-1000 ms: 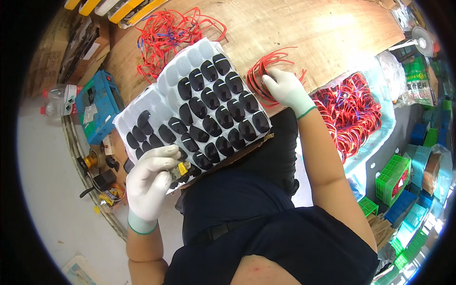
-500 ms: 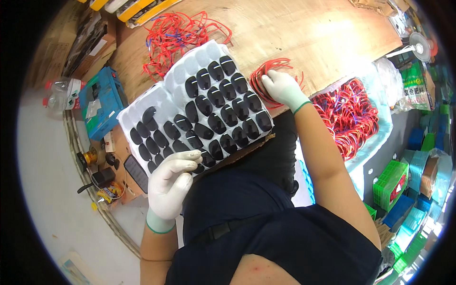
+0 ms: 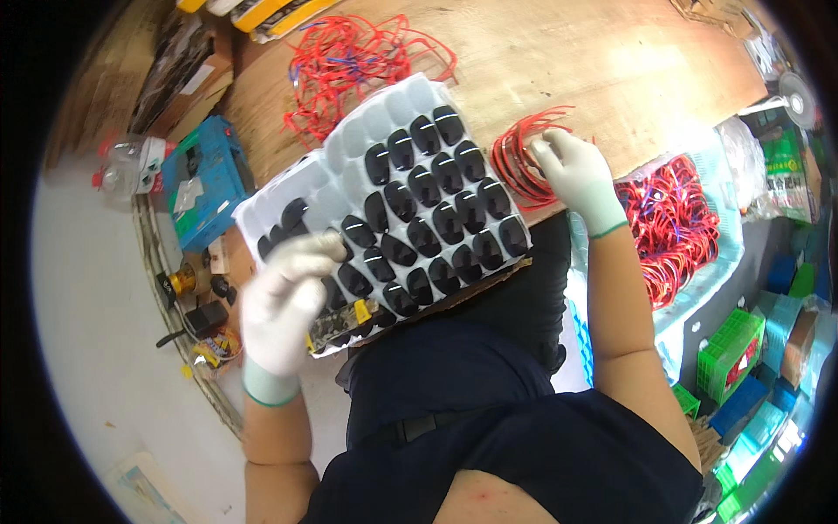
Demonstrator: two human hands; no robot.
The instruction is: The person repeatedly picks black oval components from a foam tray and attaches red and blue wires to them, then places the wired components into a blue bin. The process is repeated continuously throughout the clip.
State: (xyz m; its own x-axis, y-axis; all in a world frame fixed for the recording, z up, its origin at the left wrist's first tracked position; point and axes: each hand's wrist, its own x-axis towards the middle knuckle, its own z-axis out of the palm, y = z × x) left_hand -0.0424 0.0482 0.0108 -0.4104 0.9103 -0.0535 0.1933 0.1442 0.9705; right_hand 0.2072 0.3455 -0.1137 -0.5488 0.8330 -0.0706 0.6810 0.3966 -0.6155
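The gloved left hand (image 3: 284, 301) rests curled on the white moulded tray of black oval pieces (image 3: 393, 210); the gloved right hand (image 3: 572, 175) pinches looped red wires (image 3: 519, 157) just beside it.

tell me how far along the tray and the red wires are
Most pockets of the white tray already hold black oval parts; several pockets at its far and left ends are unfilled. In hand: the left hand rests on the tray's near left part, the right hand grips a red wire loop bundle. Left: loose red wires on the table and more in the bin.
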